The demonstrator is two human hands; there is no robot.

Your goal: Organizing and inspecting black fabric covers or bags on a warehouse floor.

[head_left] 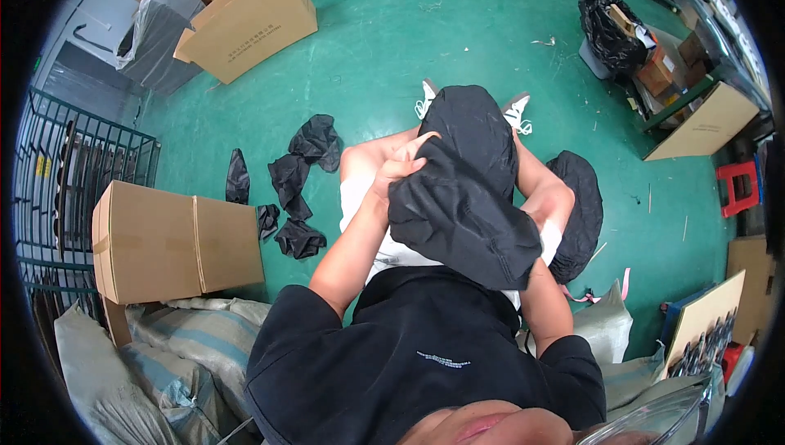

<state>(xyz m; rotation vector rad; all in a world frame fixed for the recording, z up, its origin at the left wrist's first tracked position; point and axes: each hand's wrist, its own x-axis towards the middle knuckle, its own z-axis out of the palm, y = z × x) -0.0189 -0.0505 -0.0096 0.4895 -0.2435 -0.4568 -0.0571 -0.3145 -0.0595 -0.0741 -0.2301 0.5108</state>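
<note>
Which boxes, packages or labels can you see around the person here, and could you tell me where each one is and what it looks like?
Closed cardboard box: person's left, brown, taped, rectangular.
Open cardboard box: upper left on the green floor, brown, flaps up, dark print on its side.
Flat cardboard sheet: right, tan, leaning.
Black bin bag: upper right, full.
Woven sacks: lower left, grey-white, striped.
Small white chest print: on the black shirt.

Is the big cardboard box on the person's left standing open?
No, the cardboard box beside the person's left arm is shut, its flaps folded flat and its sides closed.

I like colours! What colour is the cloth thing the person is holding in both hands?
Black all over. The cloth shows best in the head view.
</note>
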